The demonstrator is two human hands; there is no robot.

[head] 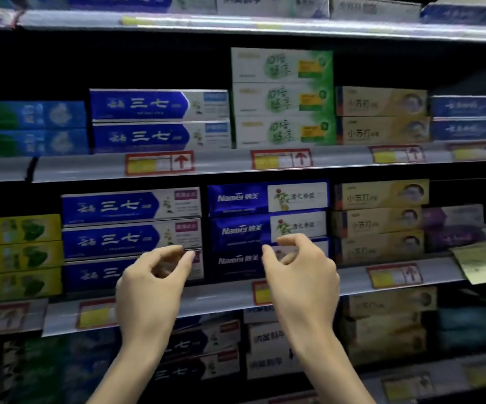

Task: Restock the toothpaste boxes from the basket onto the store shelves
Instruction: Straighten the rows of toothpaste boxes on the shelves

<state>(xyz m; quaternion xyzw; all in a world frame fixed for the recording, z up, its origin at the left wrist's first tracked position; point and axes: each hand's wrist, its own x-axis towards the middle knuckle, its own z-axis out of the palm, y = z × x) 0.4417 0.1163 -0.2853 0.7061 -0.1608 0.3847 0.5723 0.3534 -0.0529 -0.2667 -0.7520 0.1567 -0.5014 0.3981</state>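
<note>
Both hands are raised in front of a grey metal store shelf (pixel 221 298) stocked with toothpaste. The left hand (pixel 151 284) has its fingers loosely curved towards the thumb, with a clear gap between them and nothing inside. Its fingertips (pixel 187 255) lie over the right end of the lowest box in a stack of three blue-and-white cardboard toothpaste boxes (pixel 131 208); the blur makes it impossible to tell whether they touch it. The right hand (pixel 303 281) is curved the same way and carries nothing. Its forefinger and thumb sit apart in front of the lower boxes of a stack of three dark blue toothpaste boxes with white panels (pixel 268 198).

These two stacks stand side by side on the shelf. Just to their right is a stack of three tan-yellow boxes (pixel 381 196), and to their left is a stack of yellow-and-green boxes (pixel 17 258). A red-framed price label with a yellow patch (pixel 393 275) sits on the shelf's front rail, and a gold paper tag (pixel 483 265) hangs tilted near it.

On the shelf above, three white-and-green boxes (pixel 282 97) are stacked between two more blue-and-white boxes (pixel 160 104) and two more tan-yellow ones (pixel 381 102).
</note>
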